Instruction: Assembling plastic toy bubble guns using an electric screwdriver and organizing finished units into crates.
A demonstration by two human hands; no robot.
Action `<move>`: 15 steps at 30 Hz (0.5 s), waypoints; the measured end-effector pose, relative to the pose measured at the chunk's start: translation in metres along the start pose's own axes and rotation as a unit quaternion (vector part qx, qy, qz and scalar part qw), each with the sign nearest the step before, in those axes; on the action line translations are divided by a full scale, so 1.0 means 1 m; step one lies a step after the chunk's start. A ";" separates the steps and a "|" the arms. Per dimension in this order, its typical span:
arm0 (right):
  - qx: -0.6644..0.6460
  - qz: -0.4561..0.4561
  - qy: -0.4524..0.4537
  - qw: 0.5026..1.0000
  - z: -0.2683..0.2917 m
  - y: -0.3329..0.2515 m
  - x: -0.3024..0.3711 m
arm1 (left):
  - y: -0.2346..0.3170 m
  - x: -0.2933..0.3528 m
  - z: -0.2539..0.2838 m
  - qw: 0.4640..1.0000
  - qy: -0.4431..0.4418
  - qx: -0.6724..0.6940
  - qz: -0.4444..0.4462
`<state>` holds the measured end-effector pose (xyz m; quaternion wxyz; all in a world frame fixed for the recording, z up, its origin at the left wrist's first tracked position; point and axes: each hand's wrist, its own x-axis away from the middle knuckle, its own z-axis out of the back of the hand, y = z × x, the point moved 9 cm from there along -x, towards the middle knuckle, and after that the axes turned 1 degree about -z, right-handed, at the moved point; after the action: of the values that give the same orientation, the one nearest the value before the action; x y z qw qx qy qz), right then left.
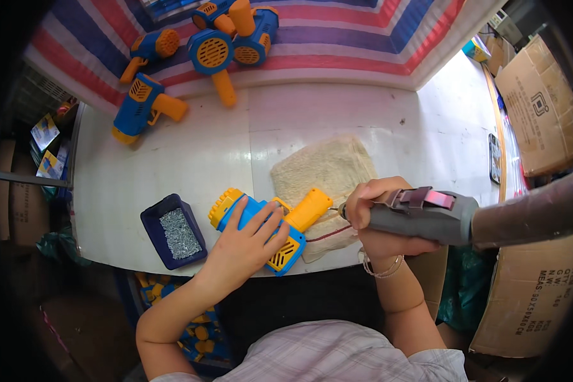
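A blue and yellow toy bubble gun (305, 210) lies on its side at the table's front edge, partly on a cream cloth (325, 162). My left hand (251, 239) rests flat over its blue body with the fingers spread, pressing it down. My right hand (379, 219) is wrapped round a grey electric screwdriver (420, 216), held level. Its bit points left and meets, or nearly meets, the end of the toy's yellow handle. Whether a screw sits at the tip is too small to tell. Left of the toy stands a dark blue tray (148, 223) of small silver screws (179, 233).
Several similar toy guns (211, 54) lie at the back left, some on a striped red, white and blue sheet (337, 38). A phone (494, 149) lies by the right edge. Cardboard boxes (538, 105) stand at right. More toys (204, 334) fill a crate below the table.
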<state>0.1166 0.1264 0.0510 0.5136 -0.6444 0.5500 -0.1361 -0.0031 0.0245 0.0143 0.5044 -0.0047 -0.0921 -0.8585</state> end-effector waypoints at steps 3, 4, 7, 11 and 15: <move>0.015 -0.023 0.014 1.000 0.002 0.011 -0.002 | -0.001 0.000 -0.001 1.000 0.007 0.004 0.001; 0.007 -0.020 0.001 1.000 0.001 0.013 -0.003 | -0.001 0.000 -0.001 1.000 0.013 0.004 -0.001; -0.001 -0.028 -0.014 1.000 -0.002 0.015 -0.005 | -0.001 -0.001 0.002 1.000 0.020 0.013 -0.003; 0.013 -0.056 0.015 0.998 0.002 0.019 -0.007 | -0.003 0.000 0.002 1.000 0.020 0.008 0.000; 0.052 -0.006 0.118 0.992 0.009 -0.010 -0.004 | -0.006 0.009 0.000 0.999 0.032 0.001 -0.003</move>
<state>0.1277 0.1330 0.0569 0.4768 -0.5999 0.5949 -0.2428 -0.0123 0.0198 0.0144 0.5049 0.0234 -0.0767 -0.8594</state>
